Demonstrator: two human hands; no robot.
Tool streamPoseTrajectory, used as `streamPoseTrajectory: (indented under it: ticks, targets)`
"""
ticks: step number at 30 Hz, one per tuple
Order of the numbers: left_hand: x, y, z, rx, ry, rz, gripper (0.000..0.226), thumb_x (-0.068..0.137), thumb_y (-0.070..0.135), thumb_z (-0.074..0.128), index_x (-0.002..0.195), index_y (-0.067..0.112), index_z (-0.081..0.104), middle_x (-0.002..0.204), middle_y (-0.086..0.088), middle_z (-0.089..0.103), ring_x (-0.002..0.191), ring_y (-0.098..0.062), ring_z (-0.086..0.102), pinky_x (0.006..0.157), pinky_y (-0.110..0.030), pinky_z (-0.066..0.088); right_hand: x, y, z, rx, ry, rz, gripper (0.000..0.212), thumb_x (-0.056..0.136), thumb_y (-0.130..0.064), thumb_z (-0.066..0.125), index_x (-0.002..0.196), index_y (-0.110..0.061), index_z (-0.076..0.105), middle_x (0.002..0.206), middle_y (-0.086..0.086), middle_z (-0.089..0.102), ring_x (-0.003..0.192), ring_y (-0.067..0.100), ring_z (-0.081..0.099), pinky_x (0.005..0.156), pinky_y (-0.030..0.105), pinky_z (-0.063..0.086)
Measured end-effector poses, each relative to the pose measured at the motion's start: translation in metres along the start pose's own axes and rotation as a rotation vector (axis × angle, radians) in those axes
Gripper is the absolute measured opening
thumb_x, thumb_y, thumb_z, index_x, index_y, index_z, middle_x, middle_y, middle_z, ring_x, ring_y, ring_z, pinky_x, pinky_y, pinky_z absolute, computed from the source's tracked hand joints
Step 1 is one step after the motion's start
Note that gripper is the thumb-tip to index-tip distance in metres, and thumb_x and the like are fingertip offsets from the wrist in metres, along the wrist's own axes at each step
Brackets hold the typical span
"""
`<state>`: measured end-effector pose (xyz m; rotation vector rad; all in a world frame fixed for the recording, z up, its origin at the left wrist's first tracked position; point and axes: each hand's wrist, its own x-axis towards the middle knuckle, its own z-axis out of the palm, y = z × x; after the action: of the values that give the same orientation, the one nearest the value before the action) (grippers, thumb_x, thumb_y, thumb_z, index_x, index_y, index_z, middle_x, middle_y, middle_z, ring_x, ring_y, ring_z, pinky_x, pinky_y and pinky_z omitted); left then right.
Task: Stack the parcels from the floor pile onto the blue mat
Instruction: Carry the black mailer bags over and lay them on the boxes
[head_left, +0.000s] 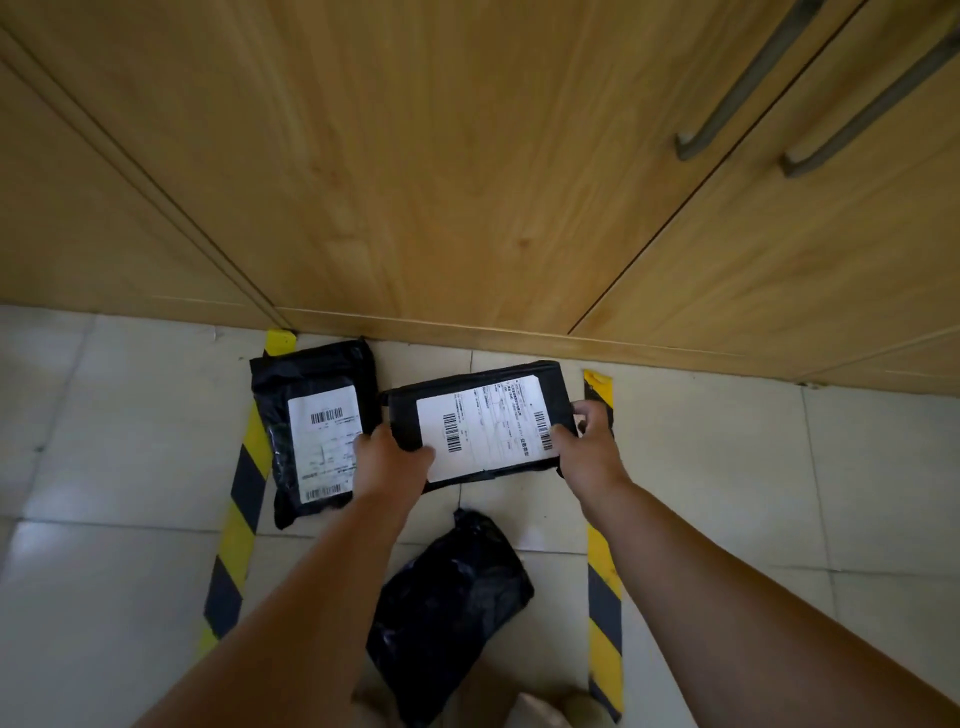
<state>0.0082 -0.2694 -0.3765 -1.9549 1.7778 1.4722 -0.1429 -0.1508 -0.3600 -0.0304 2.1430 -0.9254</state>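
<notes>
You hold a black box parcel (483, 421) by its two ends, your left hand (387, 457) gripping the left end and your right hand (587, 441) the right, fingers curled round it, near the cabinet base (467, 332). Two black bag parcels remain on the tiled floor (130, 415): one (311, 431) at the left striped tape (244, 483), one (447, 608) nearest you. No blue mat shows, so I judge most work remains.
</notes>
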Motion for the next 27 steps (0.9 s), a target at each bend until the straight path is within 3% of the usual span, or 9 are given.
streamPoseTrajectory:
  ticks: [5,8,10,12,15,17,20,24,27]
  targets:
    - [-0.071,0.008,-0.057,-0.132,0.035,-0.076,0.057,0.078,0.025,0.073,0.127,0.01,0.049,0.125,-0.012,0.047,0.101,-0.029,0.055,0.09,-0.04,0.049,-0.072,-0.039,-0.019,0.034,-0.082,0.107,0.037,0.081,-0.003,0.047,0.107,-0.028,0.039,0.077,0.008,0.058,0.058,0.019,0.044,0.048,0.026,0.033]
    - [-0.116,0.022,-0.094,-0.162,0.051,-0.101,0.06,0.075,0.025,0.076,0.127,0.01,0.048,0.127,-0.011,0.047,0.104,-0.031,0.056,0.089,-0.04,0.05,-0.118,-0.071,-0.035,0.02,-0.119,0.082,0.037,0.08,-0.002,0.05,0.103,-0.029,0.038,0.088,0.013,0.064,0.063,0.021,0.052,0.05,0.029,0.038]
    - [-0.142,0.035,-0.12,-0.173,0.059,-0.113,0.05,0.076,0.021,0.075,0.119,0.008,0.054,0.12,-0.011,0.052,0.098,-0.03,0.057,0.082,-0.04,0.053,-0.147,-0.097,-0.047,-0.017,-0.117,0.025,0.039,0.078,-0.004,0.054,0.099,-0.033,0.039,0.092,0.009,0.065,0.074,0.025,0.062,0.056,0.035,0.047]
    - [-0.168,0.053,-0.15,-0.21,0.051,-0.098,0.03,0.077,0.017,0.074,0.102,0.009,0.061,0.106,-0.009,0.063,0.082,-0.024,0.059,0.066,-0.032,0.052,-0.177,-0.129,-0.059,-0.027,-0.136,-0.019,0.05,0.077,-0.003,0.057,0.112,-0.033,0.039,0.09,0.0,0.063,0.084,0.028,0.067,0.066,0.041,0.056]
    - [-0.207,0.083,-0.197,-0.274,0.075,-0.1,0.023,0.077,0.02,0.074,0.09,0.008,0.06,0.098,-0.014,0.068,0.076,-0.026,0.062,0.063,-0.032,0.052,-0.223,-0.182,-0.081,-0.003,-0.178,-0.04,0.065,0.078,-0.001,0.062,0.131,-0.027,0.034,0.096,-0.003,0.06,0.089,0.026,0.066,0.064,0.038,0.057]
    - [-0.237,0.105,-0.23,-0.272,0.115,-0.082,0.029,0.08,0.018,0.071,0.1,0.006,0.054,0.102,-0.012,0.061,0.09,-0.032,0.061,0.069,-0.034,0.048,-0.255,-0.215,-0.098,0.007,-0.201,-0.042,0.069,0.078,-0.002,0.065,0.136,-0.022,0.034,0.106,0.0,0.059,0.087,0.022,0.066,0.057,0.03,0.054]
    - [-0.279,0.132,-0.275,-0.188,0.118,0.007,0.064,0.085,0.019,0.064,0.139,0.013,0.031,0.122,-0.017,0.056,0.107,-0.037,0.057,0.08,-0.037,0.046,-0.302,-0.261,-0.124,0.015,-0.222,-0.048,0.073,0.078,-0.003,0.068,0.141,-0.018,0.034,0.109,0.001,0.059,0.081,0.018,0.065,0.053,0.026,0.053]
    - [-0.325,0.167,-0.33,-0.123,0.052,0.114,0.056,0.087,0.012,0.059,0.138,0.015,0.037,0.117,-0.021,0.06,0.101,-0.036,0.058,0.079,-0.038,0.047,-0.362,-0.316,-0.153,0.008,-0.215,-0.078,0.074,0.078,-0.003,0.07,0.143,-0.013,0.034,0.112,0.007,0.06,0.079,0.017,0.064,0.053,0.026,0.051]
    - [-0.361,0.192,-0.37,-0.151,0.028,0.157,0.055,0.083,0.003,0.061,0.135,0.006,0.042,0.121,-0.024,0.057,0.108,-0.037,0.055,0.083,-0.036,0.045,-0.402,-0.351,-0.173,-0.019,-0.238,-0.112,0.058,0.077,-0.002,0.069,0.131,-0.009,0.049,0.106,0.009,0.067,0.081,0.019,0.068,0.054,0.025,0.052]
